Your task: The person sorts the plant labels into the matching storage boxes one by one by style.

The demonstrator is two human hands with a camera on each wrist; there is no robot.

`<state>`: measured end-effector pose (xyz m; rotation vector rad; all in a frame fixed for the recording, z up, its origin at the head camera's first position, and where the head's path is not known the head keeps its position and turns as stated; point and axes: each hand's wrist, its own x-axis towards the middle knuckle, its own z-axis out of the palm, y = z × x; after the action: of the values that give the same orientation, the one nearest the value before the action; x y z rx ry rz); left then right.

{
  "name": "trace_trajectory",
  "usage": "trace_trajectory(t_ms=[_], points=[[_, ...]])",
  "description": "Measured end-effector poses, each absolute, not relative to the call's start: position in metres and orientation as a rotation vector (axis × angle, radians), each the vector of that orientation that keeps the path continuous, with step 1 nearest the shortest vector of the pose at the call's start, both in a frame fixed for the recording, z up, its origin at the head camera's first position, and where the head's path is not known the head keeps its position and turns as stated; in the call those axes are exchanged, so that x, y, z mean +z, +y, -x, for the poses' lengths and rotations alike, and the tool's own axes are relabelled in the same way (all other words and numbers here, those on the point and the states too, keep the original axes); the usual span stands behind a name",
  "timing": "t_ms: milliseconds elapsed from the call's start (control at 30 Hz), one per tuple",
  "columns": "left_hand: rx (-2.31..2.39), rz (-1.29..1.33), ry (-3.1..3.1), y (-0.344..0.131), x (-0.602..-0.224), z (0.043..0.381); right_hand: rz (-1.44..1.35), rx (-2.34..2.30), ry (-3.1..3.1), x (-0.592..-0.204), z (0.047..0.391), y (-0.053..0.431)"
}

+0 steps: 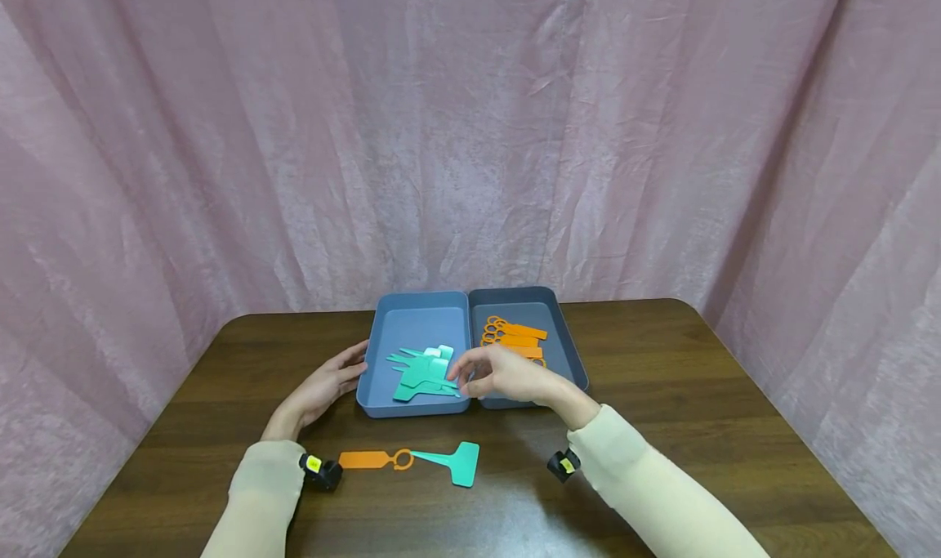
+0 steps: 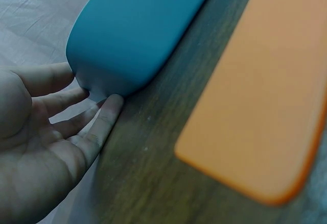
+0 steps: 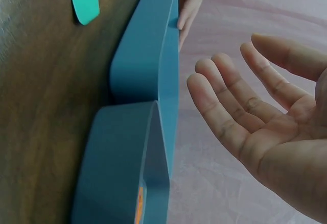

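Observation:
My left hand (image 1: 327, 385) rests its fingertips on the outer left side of a light blue tray (image 1: 419, 311). The left wrist view shows the fingers fairly straight against the tray's corner (image 2: 102, 76). In the blue tray lies a loose pile of green T-shaped plant labels (image 1: 422, 372). My right hand (image 1: 507, 374) hovers over the line where the two trays meet, close to the labels' right end. Its fingers are loosely bent, and nothing is between them in the right wrist view (image 3: 265, 112). Orange looped tags (image 1: 518, 337) lie in the darker grey tray (image 1: 515, 301), partly hidden by this hand.
On the brown wooden table (image 1: 662, 427), in front of the trays, lie an orange looped tag (image 1: 363, 460) and a green T-shaped label (image 1: 463, 464), end to end. A pink curtain (image 1: 456, 133) hangs behind the table and along its sides.

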<state>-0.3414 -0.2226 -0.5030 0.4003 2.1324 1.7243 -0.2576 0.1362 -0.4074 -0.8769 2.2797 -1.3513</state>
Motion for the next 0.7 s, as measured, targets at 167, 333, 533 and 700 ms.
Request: trace_trajectory(t_ms=[167,333,533,700], points=[[1.723,-0.398,2.131,-0.223,-0.504,0.342,0.881,-1.330,2.261,-0.417,0.252,0.135],[1.725,-0.390,2.134,-0.223,-0.504,0.343,0.896,-1.283,2.236,-0.425,0.247,0.134],[1.722,-0.401,2.131,-0.223,-0.505,0.343,0.908,-1.234,2.197,-0.434,0.240,0.134],[1.727,-0.401,2.131,-0.223,-0.505,0.343,0.916,-1.178,2.224,-0.439,0.233,0.132]])
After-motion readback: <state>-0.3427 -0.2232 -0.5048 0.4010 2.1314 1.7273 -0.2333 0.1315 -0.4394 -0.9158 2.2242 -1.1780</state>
